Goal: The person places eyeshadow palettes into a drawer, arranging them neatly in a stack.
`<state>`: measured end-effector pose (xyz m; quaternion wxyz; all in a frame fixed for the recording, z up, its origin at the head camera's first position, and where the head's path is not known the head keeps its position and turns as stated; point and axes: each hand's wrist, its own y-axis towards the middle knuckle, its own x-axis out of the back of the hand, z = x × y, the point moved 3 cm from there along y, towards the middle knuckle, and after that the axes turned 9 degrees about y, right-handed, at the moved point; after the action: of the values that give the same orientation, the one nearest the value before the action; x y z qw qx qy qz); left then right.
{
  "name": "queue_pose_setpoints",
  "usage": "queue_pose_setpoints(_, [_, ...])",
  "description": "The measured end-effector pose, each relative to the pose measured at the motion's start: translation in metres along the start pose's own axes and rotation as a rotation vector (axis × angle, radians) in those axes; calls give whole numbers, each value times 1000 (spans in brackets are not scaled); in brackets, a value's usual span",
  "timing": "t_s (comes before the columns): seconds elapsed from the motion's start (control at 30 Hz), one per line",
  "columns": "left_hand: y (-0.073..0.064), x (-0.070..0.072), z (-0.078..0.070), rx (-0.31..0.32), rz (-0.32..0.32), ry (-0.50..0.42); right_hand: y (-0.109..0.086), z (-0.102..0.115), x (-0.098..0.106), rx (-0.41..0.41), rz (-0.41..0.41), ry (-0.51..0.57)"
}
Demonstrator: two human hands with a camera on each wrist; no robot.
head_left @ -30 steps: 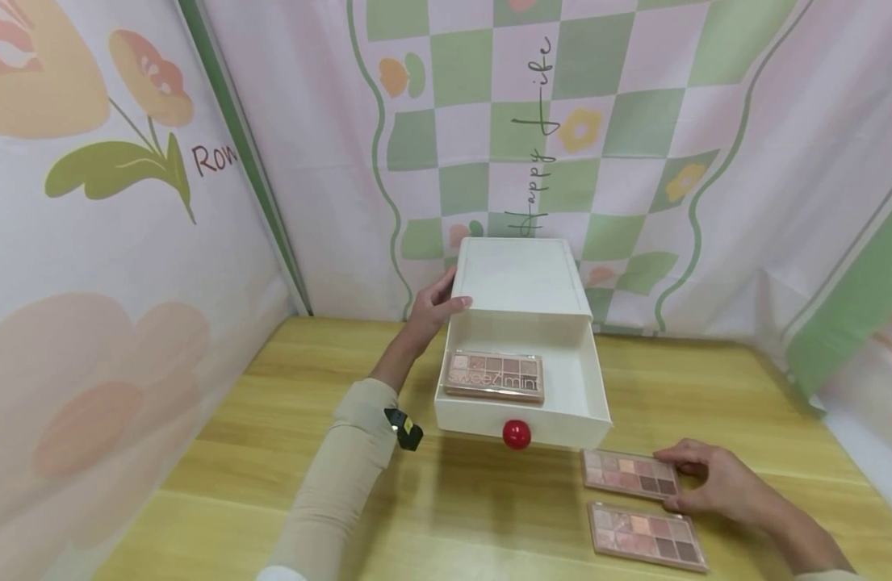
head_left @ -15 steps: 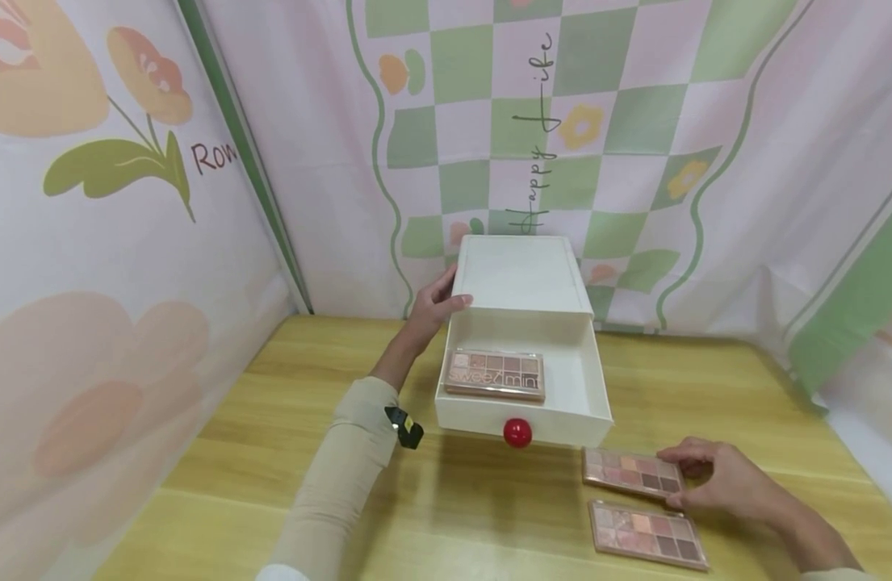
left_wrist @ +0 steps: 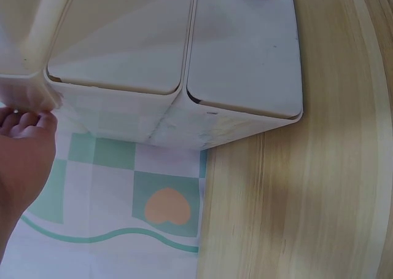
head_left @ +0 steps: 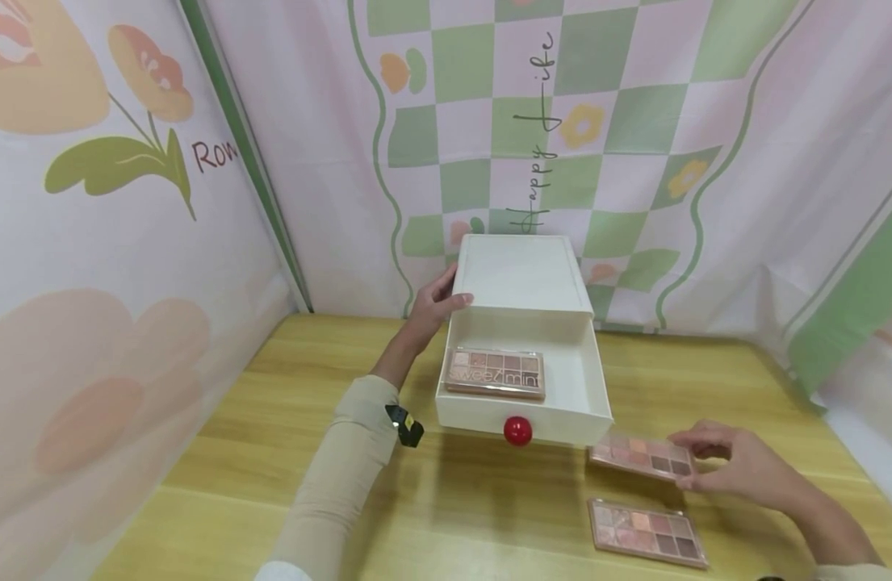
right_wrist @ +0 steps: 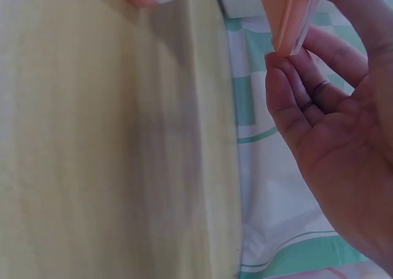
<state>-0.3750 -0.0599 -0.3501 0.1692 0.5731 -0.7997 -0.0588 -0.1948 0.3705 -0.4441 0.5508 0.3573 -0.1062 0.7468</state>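
A white drawer cabinet [head_left: 521,274] stands at the back with its top drawer [head_left: 576,375] pulled out. An eyeshadow palette [head_left: 495,374] lies in the drawer's left half. At the cabinet's upper left side, my left hand [head_left: 431,307] grips the casing, thumb at the front edge. My right hand [head_left: 743,468] pinches a second eyeshadow palette [head_left: 642,457] by its right end, raised off the table and tilted, as the right wrist view also shows. A third eyeshadow palette [head_left: 647,532] lies on the table just in front of it.
A red round knob [head_left: 517,431] sticks out from the drawer front. Below the open drawer, the left wrist view shows closed drawers [left_wrist: 245,51]. The wooden table [head_left: 271,452] meets a printed curtain [head_left: 329,202] behind and at the left.
My right hand has lifted the second eyeshadow palette off the table, up and slightly to the right. The left hand, the cabinet and the other palettes stay in place.
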Motion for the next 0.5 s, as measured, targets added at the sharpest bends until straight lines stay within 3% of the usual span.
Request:
queue_pose_setpoints(0.4, [0,1,-2,-12,0,13,8,24,20,-67,-22,-23])
queue_pose_setpoints(0.5, [-1,1,-2,-15,4,12,9,28,23,-41,-24,-9])
